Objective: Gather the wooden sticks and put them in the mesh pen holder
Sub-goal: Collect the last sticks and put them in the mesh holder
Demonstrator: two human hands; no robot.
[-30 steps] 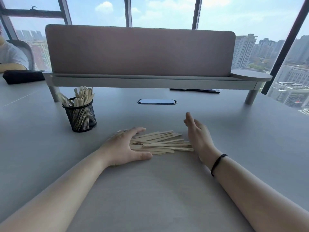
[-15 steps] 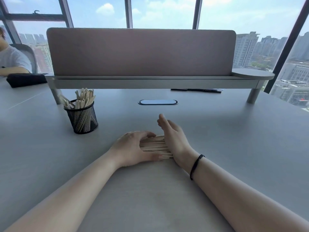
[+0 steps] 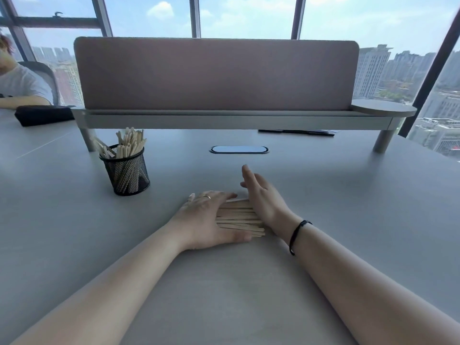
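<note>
A pile of pale wooden sticks (image 3: 240,217) lies flat on the grey table (image 3: 348,207), pressed between my two hands. My left hand (image 3: 207,217) rests palm down over the pile's left ends, fingers together. My right hand (image 3: 263,197) stands on its edge against the right ends, fingers straight. Neither hand is closed around the sticks. To the left, the black mesh pen holder (image 3: 128,170) stands upright with several sticks poking out of its top.
A pink divider screen on a raised grey shelf (image 3: 224,118) crosses the table behind. A cable grommet (image 3: 239,149) sits in the table ahead of my hands. Another person and a black pouch (image 3: 42,115) are at the far left.
My right hand slid left and pushed the spread sticks into a tighter pile against my left hand. The gap between the hands has narrowed.
</note>
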